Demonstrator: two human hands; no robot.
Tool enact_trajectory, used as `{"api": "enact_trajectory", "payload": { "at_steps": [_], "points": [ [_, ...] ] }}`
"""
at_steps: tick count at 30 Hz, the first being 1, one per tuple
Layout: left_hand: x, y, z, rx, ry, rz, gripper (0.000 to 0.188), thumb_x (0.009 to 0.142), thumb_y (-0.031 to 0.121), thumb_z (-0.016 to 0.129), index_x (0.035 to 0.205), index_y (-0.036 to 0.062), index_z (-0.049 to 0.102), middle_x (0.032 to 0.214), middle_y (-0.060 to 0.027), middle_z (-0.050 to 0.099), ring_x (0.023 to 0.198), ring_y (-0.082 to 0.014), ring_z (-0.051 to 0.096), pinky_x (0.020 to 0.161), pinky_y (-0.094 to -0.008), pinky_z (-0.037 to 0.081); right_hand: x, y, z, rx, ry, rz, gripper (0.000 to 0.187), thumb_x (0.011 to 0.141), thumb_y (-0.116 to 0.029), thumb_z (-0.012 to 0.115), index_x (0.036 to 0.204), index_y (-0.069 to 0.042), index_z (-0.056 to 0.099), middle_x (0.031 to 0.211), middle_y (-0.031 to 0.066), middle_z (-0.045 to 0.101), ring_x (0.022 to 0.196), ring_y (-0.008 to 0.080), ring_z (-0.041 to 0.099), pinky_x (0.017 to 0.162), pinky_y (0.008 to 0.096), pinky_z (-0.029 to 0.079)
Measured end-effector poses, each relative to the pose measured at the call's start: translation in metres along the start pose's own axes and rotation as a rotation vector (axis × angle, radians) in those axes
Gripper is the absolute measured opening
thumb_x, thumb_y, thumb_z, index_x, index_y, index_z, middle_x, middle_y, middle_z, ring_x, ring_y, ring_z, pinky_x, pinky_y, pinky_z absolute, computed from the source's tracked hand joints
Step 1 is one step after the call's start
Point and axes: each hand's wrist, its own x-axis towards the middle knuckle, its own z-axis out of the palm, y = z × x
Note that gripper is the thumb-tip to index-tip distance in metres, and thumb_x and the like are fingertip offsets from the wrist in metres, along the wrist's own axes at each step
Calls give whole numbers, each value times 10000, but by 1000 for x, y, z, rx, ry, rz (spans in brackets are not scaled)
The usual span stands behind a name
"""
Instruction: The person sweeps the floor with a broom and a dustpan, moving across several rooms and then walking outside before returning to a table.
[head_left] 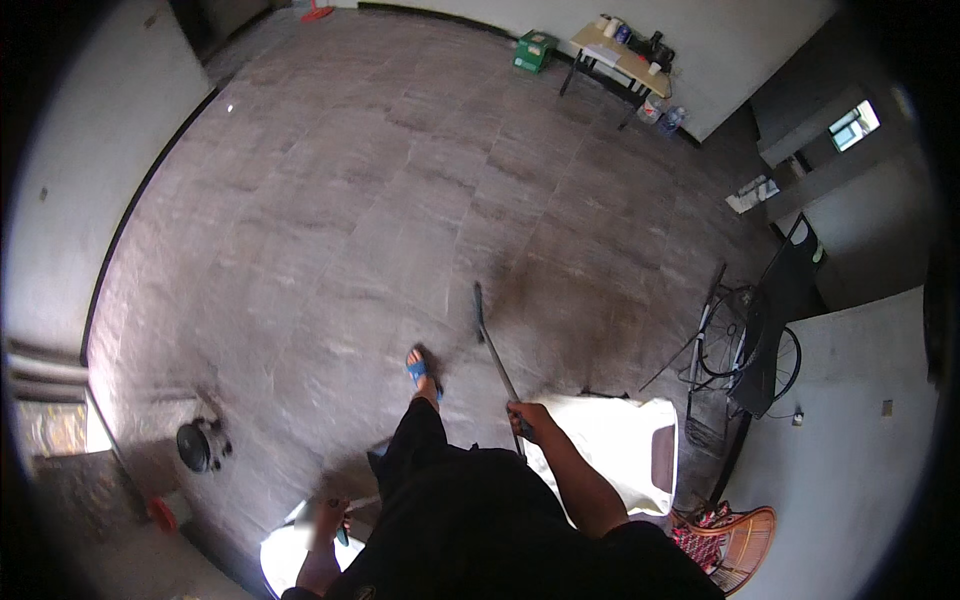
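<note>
My right hand (530, 422) is closed around the dark shaft of a long-handled floor tool (500, 368). Its narrow dark head (478, 310) rests on the tiled floor ahead of me; whether it is a broom or a mop I cannot make out. Low on the left, my left hand (333, 514) hangs beside my leg with its fingers curled. A small dark-green piece shows at those fingers, too blurred to name. My left foot, in a blue sandal (416, 370), is set forward, left of the tool.
A large white object (610, 450) stands close on my right, with a wicker chair (740, 550) behind it. Farther right are a bicycle wheel (790, 365) and black panel. A table (620, 58) and green box (535, 50) line the far wall. At left sits a round black object (195, 446).
</note>
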Motion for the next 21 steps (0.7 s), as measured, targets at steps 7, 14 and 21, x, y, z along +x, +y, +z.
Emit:
{"api": "enact_trajectory", "payload": {
  "at_steps": [7, 14, 21],
  "points": [
    [118, 235, -51, 190, 162, -140, 179, 842, 200, 588, 872, 29, 545, 620, -105, 573, 456, -187, 558, 383, -345, 433, 72, -130, 19, 201, 310, 191, 115, 832, -128, 573, 794, -82, 475, 610, 55, 481, 535, 184, 513, 446, 329, 414],
    [199, 442, -57, 247, 165, -143, 266, 841, 235, 609, 965, 8, 543, 634, -142, 609, 457, -215, 578, 395, -373, 471, 120, -249, 105, 488, 446, 234, 144, 888, -188, 515, 852, -77, 431, 579, 48, 432, 497, 179, 461, 407, 283, 381],
    [265, 621, -15, 54, 288, -279, 374, 833, 290, 649, 948, -47, 536, 600, -169, 600, 452, -256, 588, 415, -393, 507, 208, -445, 193, 435, 248, -103, 210, 851, -174, 545, 692, -105, 426, 538, 21, 404, 448, 167, 398, 414, 286, 368]
  ]
}}
